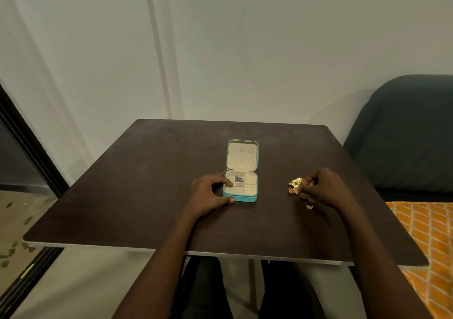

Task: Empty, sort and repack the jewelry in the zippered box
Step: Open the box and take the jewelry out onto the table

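Gripping the open teal box (pixel 240 197) by its left edge, the left hand (pixel 208 196) steadies it; the right hand (pixel 323 188) curls its fingers (pixel 309 180) over gold jewelry (pixel 296 182) on the worktop (pixel 147 183), hold unclear.

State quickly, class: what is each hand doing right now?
Left hand: grips the open teal jewelry box, thumb at its front edge.
Right hand: fingers curled at the gold jewelry pile; whether it holds a piece cannot be told.

Both your forearms reached forward, bare. Your left hand (pixel 208 193) lay curled, thumb and fingers spread in grip. Your right hand (pixel 323 188) hovered, fingertips pinched together.
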